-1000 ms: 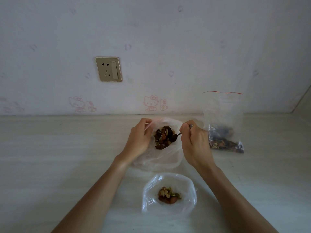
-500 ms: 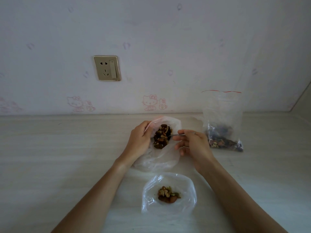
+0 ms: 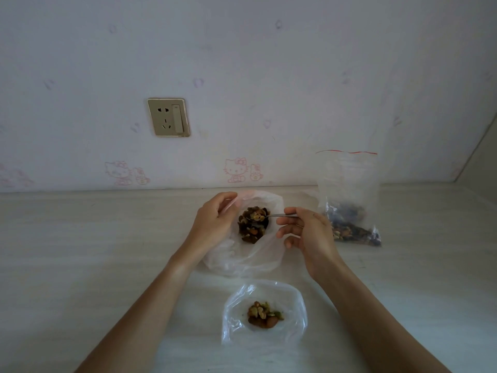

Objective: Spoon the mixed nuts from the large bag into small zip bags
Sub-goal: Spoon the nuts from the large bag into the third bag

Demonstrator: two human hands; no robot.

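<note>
A loaded spoon comes up out of the big bag, bound for the small one.

The desk point(image 3: 80, 265) carries the big bag point(image 3: 242, 254) at centre, a part-filled zip bag point(image 3: 349, 200) standing to its right by the wall, and an open small bag point(image 3: 265, 313) nearest the person, a few nuts already inside. The left hand point(image 3: 212, 224) pinches the big bag's rim to keep its mouth wide. The right hand point(image 3: 306, 232) pinches the spoon point(image 3: 265, 216) handle between thumb and fingers, bowl level and heaped, it seems, just above the nuts point(image 3: 252, 228). Next: carry it level to the small bag and tip. A second ago the right hand was fisted, digging; now it has turned palm-inward and lifted.
</note>
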